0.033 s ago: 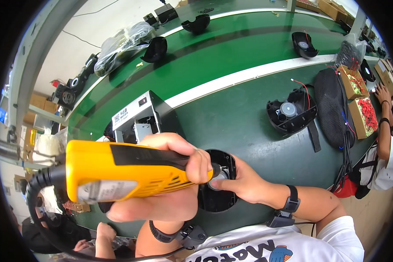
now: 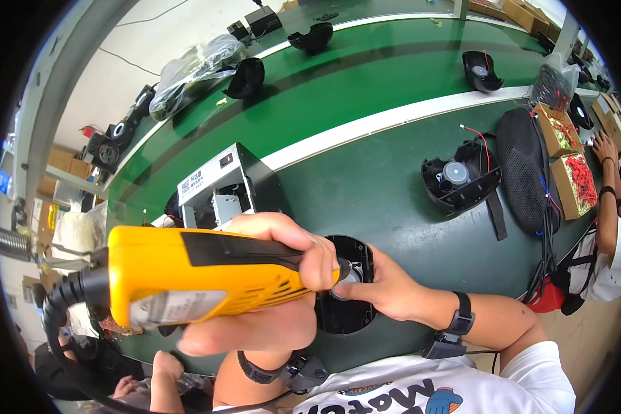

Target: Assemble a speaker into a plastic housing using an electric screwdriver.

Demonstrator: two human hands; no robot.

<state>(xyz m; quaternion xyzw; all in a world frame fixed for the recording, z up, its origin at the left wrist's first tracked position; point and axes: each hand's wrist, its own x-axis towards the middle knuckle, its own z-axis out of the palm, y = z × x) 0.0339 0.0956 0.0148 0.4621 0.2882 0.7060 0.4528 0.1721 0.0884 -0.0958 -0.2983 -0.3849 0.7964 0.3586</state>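
My left hand (image 2: 276, 324) is wrapped round a yellow and black electric screwdriver (image 2: 207, 269), held level, its tip pointing right. That tip reaches the silver round speaker (image 2: 355, 274) inside a black plastic housing (image 2: 345, 321) on the bench. My right hand (image 2: 397, 297) grips the housing's right side, thumb over the rim against the speaker. What the tip touches exactly is too small to tell, and my left hand and the screwdriver hide the housing's left part.
Behind the screwdriver stands a white and black machine (image 2: 214, 183). Another black housing (image 2: 460, 179) with a speaker lies to the right, beside a black mesh-covered piece (image 2: 528, 169) and boxes of red wires (image 2: 576, 186). Further housings (image 2: 245, 79) rest on the green belt (image 2: 366, 76). Co-workers' hands (image 2: 606, 148) show at both sides.
The rear end of the screwdriver has shifted slightly right and down, and my left hand with it. My right hand and the housing look unmoved.
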